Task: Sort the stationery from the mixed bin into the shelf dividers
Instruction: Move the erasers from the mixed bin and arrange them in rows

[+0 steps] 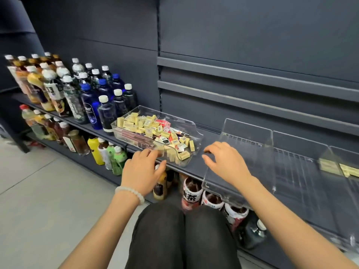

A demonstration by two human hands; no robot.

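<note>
A clear plastic bin (116, 131) sits on the dark shelf (196, 166), full of several yellow erasers (147, 125) mixed with red and white packets. My left hand (143, 169) hovers at the bin's near corner, fingers relaxed, holding nothing. My right hand (225, 162) hangs over the left edge of the clear shelf dividers (250, 136), fingers loosely curled and empty. A few yellow erasers (330, 164) lie in a divider lane at the far right.
Rows of drink bottles (91, 98) stand on the shelf left of the bin. More bottles (192, 193) fill the lower shelf under my hands. My knees in dark trousers (184, 235) are close to the shelf front. Grey floor tiles (38, 191) lie to the left.
</note>
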